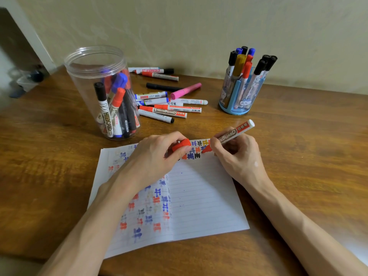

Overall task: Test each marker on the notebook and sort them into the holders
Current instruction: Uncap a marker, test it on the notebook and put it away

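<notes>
Light soft, warm, moderately dim; no source in view. Pale sheen on the wooden table [39, 126] at left and at far right. Small highlights on the rim of the clear jar [87, 96]. Shadows faint and soft-edged, darkest beside the right forearm [288, 212] at the notebook [209, 196] edge. Far-left corner blurred. Straight lines bow toward the frame edges; slight overall softness.
</notes>
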Demonstrator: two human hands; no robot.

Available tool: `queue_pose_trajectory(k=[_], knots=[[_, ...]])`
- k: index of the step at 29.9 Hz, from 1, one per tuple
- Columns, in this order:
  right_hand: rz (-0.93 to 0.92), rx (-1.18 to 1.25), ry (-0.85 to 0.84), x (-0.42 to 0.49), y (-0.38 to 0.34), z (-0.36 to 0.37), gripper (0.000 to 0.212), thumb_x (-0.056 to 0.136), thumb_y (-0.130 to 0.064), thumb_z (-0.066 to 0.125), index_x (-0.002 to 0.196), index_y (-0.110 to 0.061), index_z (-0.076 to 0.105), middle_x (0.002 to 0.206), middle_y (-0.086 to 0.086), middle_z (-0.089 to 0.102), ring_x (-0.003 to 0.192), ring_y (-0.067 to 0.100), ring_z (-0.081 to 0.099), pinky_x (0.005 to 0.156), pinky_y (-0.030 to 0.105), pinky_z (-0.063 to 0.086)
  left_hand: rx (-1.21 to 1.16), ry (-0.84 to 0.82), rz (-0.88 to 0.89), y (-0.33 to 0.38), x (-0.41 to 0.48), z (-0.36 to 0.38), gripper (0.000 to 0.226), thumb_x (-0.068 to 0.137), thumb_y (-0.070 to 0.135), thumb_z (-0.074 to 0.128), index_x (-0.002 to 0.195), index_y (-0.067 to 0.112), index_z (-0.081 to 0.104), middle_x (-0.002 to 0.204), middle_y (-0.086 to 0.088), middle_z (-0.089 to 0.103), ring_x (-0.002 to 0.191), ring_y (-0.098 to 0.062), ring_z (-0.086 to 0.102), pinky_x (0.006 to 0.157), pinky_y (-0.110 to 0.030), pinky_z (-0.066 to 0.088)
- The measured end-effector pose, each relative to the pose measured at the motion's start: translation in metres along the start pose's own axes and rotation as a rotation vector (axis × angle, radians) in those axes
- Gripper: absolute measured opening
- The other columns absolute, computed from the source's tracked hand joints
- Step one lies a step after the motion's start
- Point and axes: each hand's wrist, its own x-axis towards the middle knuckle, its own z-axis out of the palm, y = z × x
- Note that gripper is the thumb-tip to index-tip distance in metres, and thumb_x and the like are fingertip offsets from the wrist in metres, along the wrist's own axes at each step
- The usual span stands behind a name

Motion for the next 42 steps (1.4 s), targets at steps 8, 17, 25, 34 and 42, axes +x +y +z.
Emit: queue_pose_trajectory(k=[8,17,25,34,42], knots=[[0.024,0.027,-0.036,0.0000,-0.0017,0.0006,0.015,0.093,-0.025,0.068,0.079,-0.021,0.066,0.091,-0.001,0.079,0.078,0.007,0.075,0.061,0.020,0.056,0.016,-0.002,0.006,-0.0020,0.0003,0.0007,0.042,0.094,0.060,0.045,0.118,0.031,0.063,0.110,0.011,0.072,0.084,0.005,0.062,0.064,-0.015,0.052],[0.015,0.005,-0.007,0.0010,0.0018,0.0001,0.013,0.094,-0.027,0.067,0.084,-0.018,0.067,0.090,-0.004,0.078,0.079,0.007,0.074,0.066,0.020,0.058,0.007,-0.001,0.005,-0.0020,0.0003,0.0001,0.041,0.093,0.060,0.046,0.117,0.031,0.063,0.108,0.012,0.072,0.085,0.001,0.064,0.068,-0.018,0.054],[0.038,0.012,-0.023,0.0010,0.0009,0.0002,0.016,0.092,-0.025,0.065,0.080,-0.015,0.066,0.089,-0.004,0.078,0.082,0.010,0.076,0.066,0.028,0.062,0.017,-0.010,0.002,-0.0004,0.0006,-0.0003,0.042,0.094,0.060,0.045,0.118,0.030,0.063,0.110,0.011,0.072,0.086,0.001,0.064,0.067,-0.016,0.055],[0.073,-0.032,0.004,0.0014,0.0021,-0.0003,0.014,0.094,-0.024,0.068,0.081,-0.018,0.065,0.085,-0.009,0.076,0.080,0.010,0.074,0.066,0.034,0.063,-0.008,0.005,0.008,0.0018,-0.0009,-0.0017,0.024,0.098,0.047,0.058,0.116,0.032,0.061,0.104,0.022,0.063,0.087,0.006,0.060,0.067,-0.014,0.050],[0.072,0.091,0.010,0.0007,-0.0032,-0.0043,0.013,0.096,-0.011,0.067,0.083,-0.009,0.068,0.083,-0.003,0.076,0.077,0.005,0.074,0.065,0.022,0.058,-0.020,0.014,0.018,-0.0010,0.0007,-0.0002,0.031,0.097,0.040,0.062,0.126,0.030,0.062,0.120,0.014,0.067,0.101,-0.006,0.064,0.080,-0.023,0.058]])
